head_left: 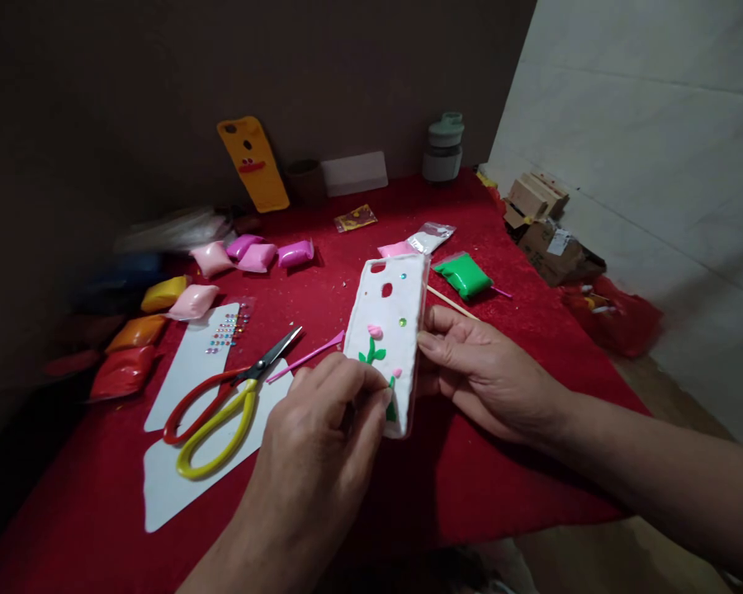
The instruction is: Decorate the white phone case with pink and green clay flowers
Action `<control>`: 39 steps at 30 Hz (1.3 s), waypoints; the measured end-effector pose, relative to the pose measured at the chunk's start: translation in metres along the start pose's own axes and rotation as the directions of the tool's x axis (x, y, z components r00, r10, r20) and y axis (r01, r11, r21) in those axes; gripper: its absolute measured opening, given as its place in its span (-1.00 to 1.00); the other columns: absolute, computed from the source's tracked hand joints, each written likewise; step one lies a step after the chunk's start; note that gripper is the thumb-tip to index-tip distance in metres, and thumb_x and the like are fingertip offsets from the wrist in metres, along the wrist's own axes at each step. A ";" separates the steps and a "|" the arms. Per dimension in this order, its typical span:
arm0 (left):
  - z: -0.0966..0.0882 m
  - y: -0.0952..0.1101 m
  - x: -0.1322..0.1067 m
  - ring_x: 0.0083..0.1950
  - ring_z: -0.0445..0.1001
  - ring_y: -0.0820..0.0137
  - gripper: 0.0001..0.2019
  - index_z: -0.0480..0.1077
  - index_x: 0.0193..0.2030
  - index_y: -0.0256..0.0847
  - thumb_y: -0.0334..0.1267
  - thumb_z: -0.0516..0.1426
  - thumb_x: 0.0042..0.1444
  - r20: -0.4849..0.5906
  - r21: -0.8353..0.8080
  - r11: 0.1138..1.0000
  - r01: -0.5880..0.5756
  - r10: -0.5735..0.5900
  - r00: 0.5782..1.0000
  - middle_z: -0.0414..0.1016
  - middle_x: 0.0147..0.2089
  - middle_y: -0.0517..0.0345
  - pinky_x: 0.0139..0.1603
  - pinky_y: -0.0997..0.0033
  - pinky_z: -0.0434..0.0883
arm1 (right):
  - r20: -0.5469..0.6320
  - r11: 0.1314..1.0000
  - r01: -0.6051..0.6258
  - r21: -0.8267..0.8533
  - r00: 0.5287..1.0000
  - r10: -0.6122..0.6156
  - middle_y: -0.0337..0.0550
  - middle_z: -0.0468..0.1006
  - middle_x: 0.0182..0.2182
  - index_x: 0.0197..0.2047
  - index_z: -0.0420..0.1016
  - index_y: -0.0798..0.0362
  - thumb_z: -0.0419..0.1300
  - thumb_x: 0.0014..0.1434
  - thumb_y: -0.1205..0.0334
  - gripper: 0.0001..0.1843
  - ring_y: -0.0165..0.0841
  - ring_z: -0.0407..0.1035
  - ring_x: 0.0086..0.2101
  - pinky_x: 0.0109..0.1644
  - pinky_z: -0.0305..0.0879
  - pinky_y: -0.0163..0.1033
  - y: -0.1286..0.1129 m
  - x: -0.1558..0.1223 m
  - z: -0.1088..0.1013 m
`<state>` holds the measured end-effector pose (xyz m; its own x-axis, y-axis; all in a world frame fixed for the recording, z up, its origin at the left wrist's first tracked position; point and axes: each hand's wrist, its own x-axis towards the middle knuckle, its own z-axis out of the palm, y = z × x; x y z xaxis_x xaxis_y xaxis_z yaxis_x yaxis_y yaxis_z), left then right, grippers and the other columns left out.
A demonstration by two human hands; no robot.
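A phone case [380, 318] covered in white clay is held upright above the table, tilted a little. It carries pink clay flowers [375, 332] with green stems and leaves, plus small round gems [402, 322]. My right hand [476, 363] grips the case by its right edge, thumb in front. My left hand [334, 421] is closed in a pinch at the lower green stem [392, 404], fingertips touching the case's front. Whatever sits between those fingertips is hidden. Close to my left hand lies a pink plastic tool [306, 357].
Scissors [248, 388] with red and yellow handles lie on white boards [191, 371], beside a gem sheet [226, 334]. Clay packets [124, 371] line the left; a green one [464, 275] lies right. Behind stand a yellow phone case [257, 169] and a bottle [443, 148].
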<state>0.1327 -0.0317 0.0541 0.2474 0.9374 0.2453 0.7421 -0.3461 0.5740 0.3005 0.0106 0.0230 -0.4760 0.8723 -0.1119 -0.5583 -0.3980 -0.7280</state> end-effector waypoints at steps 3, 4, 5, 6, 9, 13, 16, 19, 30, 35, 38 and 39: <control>0.002 0.000 -0.002 -0.43 0.36 0.50 -0.88 0.35 -0.40 -0.21 -0.44 0.10 0.15 -0.014 0.050 0.998 -0.025 0.026 1.000 0.41 -0.44 0.25 -0.42 0.52 0.26 | 0.002 1.000 -0.002 -0.013 1.000 0.002 -0.23 0.56 -0.45 -0.29 0.34 0.07 0.11 0.23 0.39 -0.94 -0.44 0.45 -0.49 -0.33 0.47 -0.28 0.000 0.000 0.000; 0.002 0.000 -0.002 -0.43 0.37 0.49 -0.87 0.34 -0.41 -0.20 -0.44 0.09 0.15 -0.014 0.058 0.998 -0.030 0.031 0.999 0.41 -0.45 0.24 -0.42 0.51 0.27 | 0.003 1.000 -0.003 -0.016 1.000 0.003 -0.22 0.56 -0.45 -0.29 0.35 0.07 0.11 0.23 0.39 -0.94 -0.44 0.45 -0.49 -0.34 0.46 -0.28 0.000 0.000 0.000; 0.003 0.000 -0.003 -0.42 0.37 0.48 -0.87 0.34 -0.40 -0.20 -0.44 0.09 0.16 -0.015 0.061 0.998 -0.029 0.030 0.999 0.41 -0.45 0.24 -0.42 0.51 0.27 | 0.003 1.000 -0.003 -0.017 1.000 0.003 -0.22 0.56 -0.44 -0.28 0.35 0.07 0.11 0.22 0.39 -0.95 -0.44 0.45 -0.49 -0.34 0.46 -0.29 0.000 0.000 0.001; 0.003 -0.001 -0.003 -0.42 0.38 0.48 -0.87 0.34 -0.40 -0.20 -0.44 0.08 0.16 -0.017 0.060 0.998 -0.027 0.028 0.999 0.41 -0.44 0.24 -0.42 0.51 0.27 | 0.000 1.000 -0.003 -0.017 1.000 0.003 -0.22 0.56 -0.43 -0.28 0.35 0.07 0.11 0.22 0.39 -0.95 -0.44 0.45 -0.48 -0.34 0.46 -0.29 0.000 0.001 0.001; 0.004 0.000 -0.004 -0.42 0.39 0.47 -0.88 0.34 -0.39 -0.19 -0.42 0.08 0.17 -0.019 0.044 0.999 -0.009 0.010 1.000 0.42 -0.44 0.24 -0.41 0.49 0.30 | -0.006 1.000 -0.005 -0.016 1.000 0.005 -0.22 0.56 -0.42 -0.28 0.36 0.07 0.13 0.21 0.38 -0.96 -0.45 0.45 -0.47 -0.34 0.45 -0.30 -0.001 0.001 0.000; 0.004 0.001 -0.005 -0.41 0.41 0.45 -0.88 0.34 -0.37 -0.17 -0.39 0.08 0.19 -0.020 0.037 0.999 0.018 -0.017 1.000 0.44 -0.42 0.23 -0.39 0.47 0.31 | -0.010 1.000 -0.007 -0.019 1.000 0.007 -0.22 0.57 -0.40 -0.28 0.37 0.07 0.16 0.19 0.36 -0.97 -0.44 0.45 -0.46 -0.33 0.45 -0.28 -0.001 0.001 0.000; 0.004 0.002 -0.005 -0.40 0.41 0.46 -0.89 0.34 -0.37 -0.17 -0.39 0.09 0.19 -0.032 0.028 1.000 0.009 -0.008 0.999 0.44 -0.42 0.24 -0.37 0.48 0.32 | -0.018 1.000 -0.014 -0.013 1.000 0.013 -0.21 0.57 -0.38 -0.29 0.37 0.06 0.18 0.17 0.36 -0.96 -0.44 0.45 -0.45 -0.32 0.45 -0.28 0.000 0.000 0.000; 0.004 0.003 -0.005 -0.41 0.41 0.46 -0.89 0.34 -0.36 -0.17 -0.39 0.09 0.19 -0.041 0.028 1.000 0.005 -0.004 0.999 0.44 -0.42 0.25 -0.37 0.48 0.32 | -0.024 1.000 -0.016 -0.009 1.000 0.016 -0.21 0.57 -0.38 -0.28 0.38 0.06 0.18 0.18 0.36 -0.96 -0.45 0.45 -0.45 -0.32 0.45 -0.28 -0.001 0.000 0.000; 0.005 0.006 -0.002 -0.42 0.44 0.48 -0.90 0.35 -0.37 -0.19 -0.39 0.10 0.17 -0.025 -0.028 0.998 0.061 -0.062 0.998 0.47 -0.44 0.25 -0.37 0.50 0.31 | -0.025 1.000 -0.024 -0.015 0.999 0.023 -0.20 0.57 -0.36 -0.26 0.38 0.06 0.19 0.17 0.34 -0.95 -0.43 0.45 -0.43 -0.30 0.44 -0.25 -0.001 0.000 0.000; 0.004 0.007 -0.002 -0.41 0.43 0.46 -0.91 0.35 -0.36 -0.17 -0.38 0.10 0.16 -0.031 -0.020 0.997 0.077 -0.077 0.997 0.48 -0.43 0.26 -0.38 0.49 0.32 | -0.016 1.000 -0.029 -0.012 0.999 0.029 -0.21 0.57 -0.38 -0.28 0.37 0.05 0.19 0.18 0.33 -0.96 -0.41 0.45 -0.44 -0.29 0.43 -0.23 -0.002 0.000 0.000; 0.004 0.008 -0.002 -0.41 0.44 0.46 -0.90 0.35 -0.37 -0.17 -0.41 0.10 0.15 -0.031 -0.010 0.998 0.061 -0.062 0.998 0.47 -0.44 0.25 -0.38 0.49 0.32 | -0.009 1.000 -0.023 -0.005 1.000 0.023 -0.22 0.57 -0.39 -0.27 0.38 0.05 0.17 0.19 0.36 -0.97 -0.42 0.45 -0.44 -0.29 0.43 -0.23 -0.002 0.000 0.000; 0.004 0.008 -0.002 -0.41 0.43 0.46 -0.90 0.35 -0.36 -0.17 -0.42 0.09 0.16 -0.035 -0.004 0.999 0.053 -0.053 0.998 0.47 -0.44 0.25 -0.38 0.49 0.33 | -0.011 1.000 -0.023 -0.002 1.000 0.023 -0.22 0.56 -0.39 -0.27 0.39 0.05 0.16 0.19 0.37 -0.96 -0.42 0.45 -0.44 -0.29 0.43 -0.23 -0.003 0.000 0.000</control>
<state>0.1402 -0.0360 0.0550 0.1861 0.9524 0.2415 0.7518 -0.2963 0.5890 0.3020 0.0115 0.0248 -0.4813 0.8659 -0.1361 -0.5456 -0.4175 -0.7266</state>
